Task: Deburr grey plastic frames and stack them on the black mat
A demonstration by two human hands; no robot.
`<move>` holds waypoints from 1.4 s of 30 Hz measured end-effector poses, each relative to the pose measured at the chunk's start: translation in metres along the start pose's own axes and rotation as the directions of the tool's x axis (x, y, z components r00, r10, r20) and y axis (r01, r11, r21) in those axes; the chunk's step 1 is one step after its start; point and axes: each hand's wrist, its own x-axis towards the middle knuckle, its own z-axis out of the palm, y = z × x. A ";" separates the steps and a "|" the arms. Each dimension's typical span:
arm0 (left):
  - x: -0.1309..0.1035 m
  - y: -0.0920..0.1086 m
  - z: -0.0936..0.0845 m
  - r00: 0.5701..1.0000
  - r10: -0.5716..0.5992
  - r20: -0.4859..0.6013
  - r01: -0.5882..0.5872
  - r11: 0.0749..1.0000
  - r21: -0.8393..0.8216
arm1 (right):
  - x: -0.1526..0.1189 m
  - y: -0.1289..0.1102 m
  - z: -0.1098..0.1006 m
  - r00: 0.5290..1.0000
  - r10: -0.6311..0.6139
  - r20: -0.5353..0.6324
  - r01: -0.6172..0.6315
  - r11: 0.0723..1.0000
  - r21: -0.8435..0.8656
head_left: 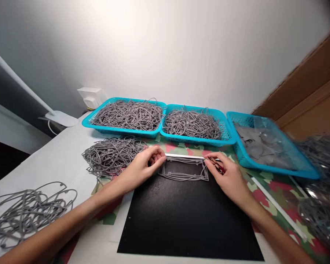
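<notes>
Several thin grey rectangular frames with small round tabs lie stacked at the far end of a black board. My left hand is closed, thumb and index finger pinching the frames' far left corner. At their far right corner, my right hand pinches the frames between thumb and fingers. Something dark and reddish shows under its curled fingers, too unclear to name. A white strip runs between both hands along the board's far edge.
Two blue baskets of tangled grey frames stand at the back. A third blue basket with clear bags is at right. Loose grey piles lie left. A white lamp base stands far left, and another white strip lies right.
</notes>
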 end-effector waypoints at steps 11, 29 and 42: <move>-0.038 0.015 -0.050 0.991 0.043 -0.130 0.007 0.931 0.364 | -0.016 -0.002 0.000 0.992 -0.081 0.101 0.094 0.987 -0.129; -0.073 -0.029 -0.096 0.979 0.203 0.021 -0.175 0.782 0.598 | -0.024 0.003 0.004 0.946 -0.170 0.277 0.239 0.942 -0.238; -0.066 -0.020 -0.092 0.978 0.209 0.029 -0.185 0.788 0.587 | -0.023 -0.007 0.002 0.931 -0.169 0.325 0.256 0.934 -0.248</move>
